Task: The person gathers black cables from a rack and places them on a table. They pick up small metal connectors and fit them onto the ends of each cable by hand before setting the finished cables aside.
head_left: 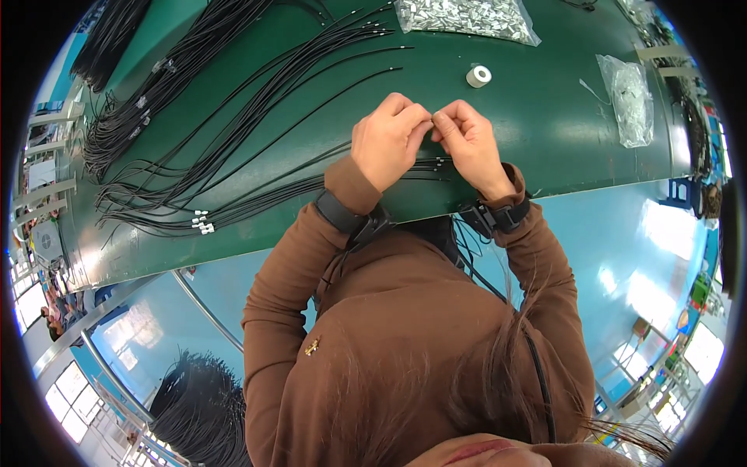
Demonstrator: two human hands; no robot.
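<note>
My left hand [389, 138] and my right hand [469, 140] meet fingertip to fingertip just above the green table [537, 124]. Thumb and fingers of the left are closed on a thin black cable [323, 157], which runs into that hand from the left. The right hand is closed in a pinch at the same spot; what lies between its fingertips is too small and covered to make out. Below the hands, several black cables [272, 194] lie side by side, their light-tipped ends [442, 162] between my wrists. More loose cables [272, 97] with pale tips fan out to the upper left.
Thick black cable bundles [175, 74] lie at the far left. Small white pieces [204, 222] sit on the near cables. Beyond my hands are a white roll [478, 75] and a bag of small silvery parts [467, 17]. Another clear bag [629, 101] lies to the right.
</note>
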